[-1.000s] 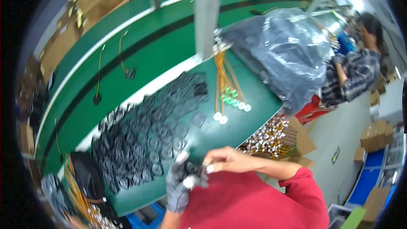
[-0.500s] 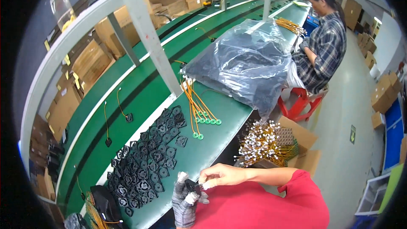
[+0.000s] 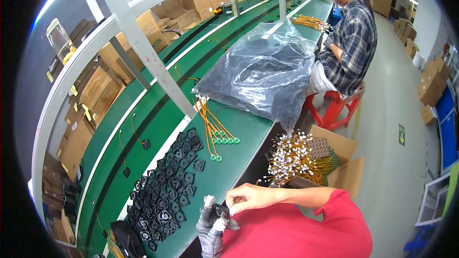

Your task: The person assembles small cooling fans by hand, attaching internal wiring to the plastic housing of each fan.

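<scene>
Clock read from the hands, 12 at top of view. Both hands are at the near edge of the green tabletop (image 3: 236, 160); edge runs 7 to 1 o'clock. Room to move: strip of green top at 11 to 12, between the pile of black frames (image 3: 167, 191) and that edge. Pile crowds 10. Big clear bag (image 3: 258, 74) takes up the top just past 12. Off the edge at 2: open carton (image 3: 348, 174), flaps out, near the right forearm. Grey post (image 3: 148, 57) rises at 11, well apart.

Work piece: one black frame (image 3: 221, 211), in the left hand (image 3: 207, 229), at the edge in this view; can't tell if it's over the top. Sits tilted; outline looks near square, so no clear long axis. Facing can't be told. Left fingers curl closed around it. Right hand (image 3: 249, 197) is at the frame's 1 o'clock side, thumb and finger nearly together; can't tell if something thin is pinched there.

Orange leads (image 3: 209, 123) lie long axis 11 to 5, green rings (image 3: 228, 140) at the 5 end.

Materials: left glove grey knit, pale fingertips; right hand bare at the back. Frames matte black, squarish, round openings. Bag glossy, wrinkled film, dark contents. Carton brown board, full of white-tipped leads.
</scene>
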{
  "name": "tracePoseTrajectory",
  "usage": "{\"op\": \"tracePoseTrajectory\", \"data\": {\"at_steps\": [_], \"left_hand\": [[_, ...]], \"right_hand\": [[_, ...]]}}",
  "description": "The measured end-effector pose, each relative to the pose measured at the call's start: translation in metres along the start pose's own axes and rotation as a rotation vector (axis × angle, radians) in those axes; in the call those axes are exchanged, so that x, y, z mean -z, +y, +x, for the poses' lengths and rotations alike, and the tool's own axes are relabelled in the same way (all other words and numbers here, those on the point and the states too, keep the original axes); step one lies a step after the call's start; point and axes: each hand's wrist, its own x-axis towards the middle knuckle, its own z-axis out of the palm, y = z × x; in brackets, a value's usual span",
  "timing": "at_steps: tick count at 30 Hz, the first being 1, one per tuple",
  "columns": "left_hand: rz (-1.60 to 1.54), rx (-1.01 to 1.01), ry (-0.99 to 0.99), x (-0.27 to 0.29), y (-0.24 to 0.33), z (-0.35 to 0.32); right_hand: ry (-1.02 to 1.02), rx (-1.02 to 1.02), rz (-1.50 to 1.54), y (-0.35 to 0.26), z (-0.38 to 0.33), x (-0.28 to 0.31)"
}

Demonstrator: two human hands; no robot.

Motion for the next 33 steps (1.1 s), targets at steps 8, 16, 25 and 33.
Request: {"op": "tracePoseTrajectory", "data": {"at_steps": [8,16,25,33], "left_hand": [[-0.104,0.087,0.003,0.020,-0.001,0.002],[0.236,-0.096,-0.185,0.051,-0.016,0.029],[0.019,0.319,-0.467,0.046,-0.039,0.060],[0.045,0.143,-0.014,0.018,-0.058,0.082]], "right_hand": [[0.099,0.093,0.149,0.015,0.014,-0.027],[0.298,-0.043,0.140,0.020,-0.001,-0.048],[0.667,-0.167,0.212,0.046,-0.013,-0.043],[0.339,-0.157,0.298,0.065,0.019,0.022]]}}
